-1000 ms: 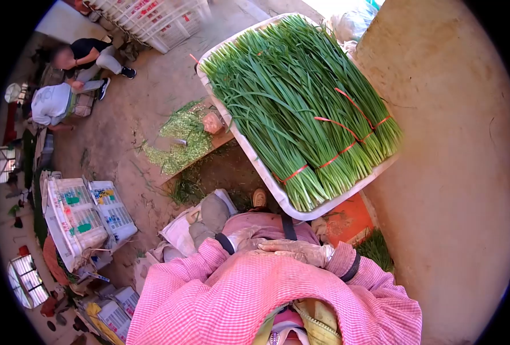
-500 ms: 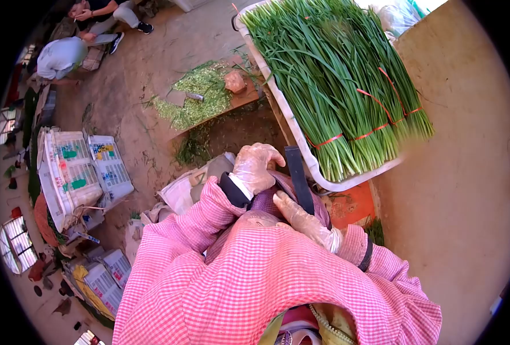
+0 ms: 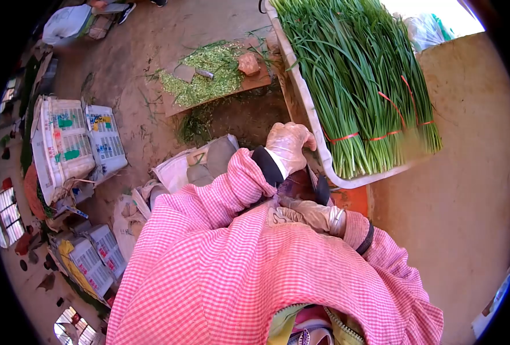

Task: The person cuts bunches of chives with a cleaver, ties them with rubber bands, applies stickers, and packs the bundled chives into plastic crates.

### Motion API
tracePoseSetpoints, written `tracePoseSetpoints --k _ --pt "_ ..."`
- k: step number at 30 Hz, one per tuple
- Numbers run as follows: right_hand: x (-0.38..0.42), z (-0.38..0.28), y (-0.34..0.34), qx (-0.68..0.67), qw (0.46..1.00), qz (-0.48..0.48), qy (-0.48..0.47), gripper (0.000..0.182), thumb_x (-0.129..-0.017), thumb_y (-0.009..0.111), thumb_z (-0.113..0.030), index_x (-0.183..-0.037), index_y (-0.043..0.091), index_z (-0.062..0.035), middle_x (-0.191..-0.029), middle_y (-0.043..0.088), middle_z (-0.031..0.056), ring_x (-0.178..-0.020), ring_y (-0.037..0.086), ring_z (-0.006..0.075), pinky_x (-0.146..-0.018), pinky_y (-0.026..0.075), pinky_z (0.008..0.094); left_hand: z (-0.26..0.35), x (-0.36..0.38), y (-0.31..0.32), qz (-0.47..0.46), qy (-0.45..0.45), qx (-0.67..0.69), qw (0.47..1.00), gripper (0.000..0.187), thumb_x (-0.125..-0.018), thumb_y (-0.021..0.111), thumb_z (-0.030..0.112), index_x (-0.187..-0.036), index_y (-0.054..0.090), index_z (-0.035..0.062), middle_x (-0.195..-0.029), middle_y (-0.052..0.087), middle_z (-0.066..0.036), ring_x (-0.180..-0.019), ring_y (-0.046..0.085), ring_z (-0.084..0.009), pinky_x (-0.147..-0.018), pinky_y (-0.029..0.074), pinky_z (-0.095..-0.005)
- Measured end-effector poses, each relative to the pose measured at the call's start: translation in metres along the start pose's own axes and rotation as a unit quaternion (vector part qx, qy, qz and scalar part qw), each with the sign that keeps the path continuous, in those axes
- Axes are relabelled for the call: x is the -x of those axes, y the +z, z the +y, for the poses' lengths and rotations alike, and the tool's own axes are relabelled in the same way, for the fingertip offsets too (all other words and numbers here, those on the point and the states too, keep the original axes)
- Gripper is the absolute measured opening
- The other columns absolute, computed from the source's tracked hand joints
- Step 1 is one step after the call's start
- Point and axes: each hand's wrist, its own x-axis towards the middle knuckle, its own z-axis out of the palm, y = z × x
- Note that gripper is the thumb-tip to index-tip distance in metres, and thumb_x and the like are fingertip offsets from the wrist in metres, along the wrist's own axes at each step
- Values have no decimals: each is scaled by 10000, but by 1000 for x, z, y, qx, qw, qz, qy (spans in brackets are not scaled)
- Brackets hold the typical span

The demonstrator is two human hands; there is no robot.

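My left hand (image 3: 289, 147), in a thin clear glove, is closed with its fingers curled down beside the crate's near corner; what they hold, if anything, is hidden. Below it my right hand (image 3: 314, 216), gloved too, lies against my waist, its fingertips hidden at the front of my pink checked jacket (image 3: 255, 259). Between the hands shows dark purplish cloth (image 3: 296, 187), with a dark strap (image 3: 323, 190) just behind my right hand. In front stands a white crate (image 3: 308, 106) of green-leaved stalks (image 3: 347, 86), tied in bundles with orange bands.
A low board (image 3: 220, 95) bears chopped green bits and a brick-like lump (image 3: 248, 64). White printed crates (image 3: 71, 149) stand at left. At right is a broad brown surface (image 3: 450, 172). A person in a light shirt (image 3: 65, 24) is at the upper left.
My left hand has risen and shifted right, nearer the crate. My right hand has drawn down against the jacket, and the dark strap now shows less. The view has shifted too.
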Motion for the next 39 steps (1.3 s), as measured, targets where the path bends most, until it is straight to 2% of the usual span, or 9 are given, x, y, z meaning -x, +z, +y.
tracePoseSetpoints --k 4,10,12,17,20,23,32,36,39 --pt "30 -81 -26 -262 953 31 152 403 -915 408 -300 -1149 471 22 -1134 511 222 -1061 490 344 -899 399 358 6 -2 -1 -7 -13 -3 1000 289 -465 615 36 -737 637 132 -827 610 -55 -870 561 -263 -777 440 -339" --pt "32 -84 -15 146 945 289 -34 507 -811 536 -87 -1284 363 -27 -1220 442 245 -1044 502 373 -869 422 394 5 -7 -3 -55 -62 -28 996 283 -509 624 41 -761 660 165 -831 625 -68 -820 594 -260 -750 457 -336" --pt "21 -95 -24 120 909 336 215 564 -796 482 -3 -1322 282 -31 -1220 426 270 -1012 519 386 -849 427 407 9 -7 -4 -47 -56 -39 997 272 -527 616 41 -765 662 163 -816 635 -74 -804 604 -254 -741 466 -326" --pt "-5 -80 -43 116 874 336 333 340 -860 359 -127 -1174 417 -9 -1029 550 273 -969 544 379 -797 445 431 4 -15 -7 -171 -92 39 980 257 -576 604 35 -814 666 112 -797 648 -90 -767 620 -233 -704 481 -320" --pt "-4 -75 -49 -115 846 391 344 273 -855 376 -116 -1074 504 -15 -980 568 268 -944 557 367 -768 455 421 0 -15 -6 -226 -113 40 967 268 -585 604 27 -836 666 99 -802 646 -97 -772 617 -243 -696 480 -332" --pt "7 -73 -45 216 872 312 310 229 -834 495 -145 -1031 588 -73 -904 618 181 -858 585 343 -725 464 390 3 -9 -12 -214 -138 11 967 280 -602 618 26 -871 658 93 -825 643 -104 -793 614 -247 -699 478 -329" --pt "4 -67 -43 224 877 332 264 347 -754 613 -235 -1067 549 -100 -787 618 170 -747 592 338 -662 459 411 -32 -21 -2 -293 -123 141 938 428 -555 517 -41 -954 639 53 -870 634 -84 -817 581 -207 -703 461 -292" --pt "1 -84 -52 190 896 318 245 266 -722 649 -235 -935 596 -83 -773 623 143 -738 595 318 -661 460 398 -39 -19 -7 -317 -162 215 909 570 -421 429 -87 -939 635 33 -839 620 -63 -751 544 -169 -623 437 -255" --pt "10 -92 -55 197 900 300 248 195 -702 674 -229 -818 631 -78 -758 622 125 -703 601 288 -639 468 372 -44 -17 -14 -333 -173 208 904 521 -473 456 -87 -945 635 40 -809 613 -55 -721 535 -152 -584 428 -251"
